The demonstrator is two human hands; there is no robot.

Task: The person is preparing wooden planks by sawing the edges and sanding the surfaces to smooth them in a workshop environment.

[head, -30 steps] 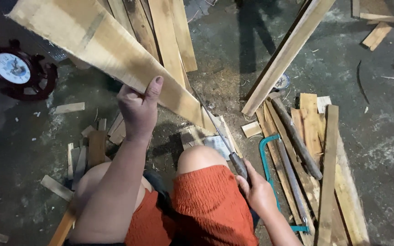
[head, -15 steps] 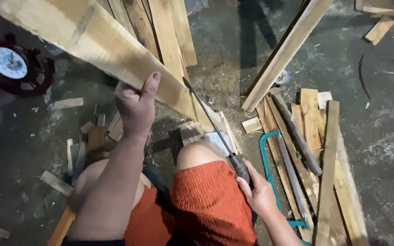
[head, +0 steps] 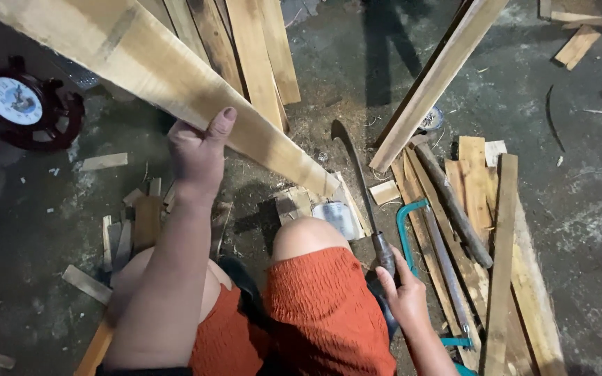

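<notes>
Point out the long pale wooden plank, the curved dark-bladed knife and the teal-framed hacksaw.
Long pale wooden plank [head: 148, 66], head view, middle of its broad face.
Curved dark-bladed knife [head: 357, 174], head view, mid-blade.
Teal-framed hacksaw [head: 404, 233], head view, frame's long side.

Rough pale wooden plank [head: 155, 69] — dull dark metal blade [head: 357, 174], matt concrete floor [head: 580, 202].

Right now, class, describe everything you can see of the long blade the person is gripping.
The long blade is a slim, dark metal machete-like tool with a curved, hooked tip pointing away from the person. Its worn, rounded handle sits in the right hand, beside the knee. The blade is angled up over the floor, apart from the pale wooden plank that the left hand holds raised. Its surface looks dull and stained. The cutting edge cannot be made out.
</notes>
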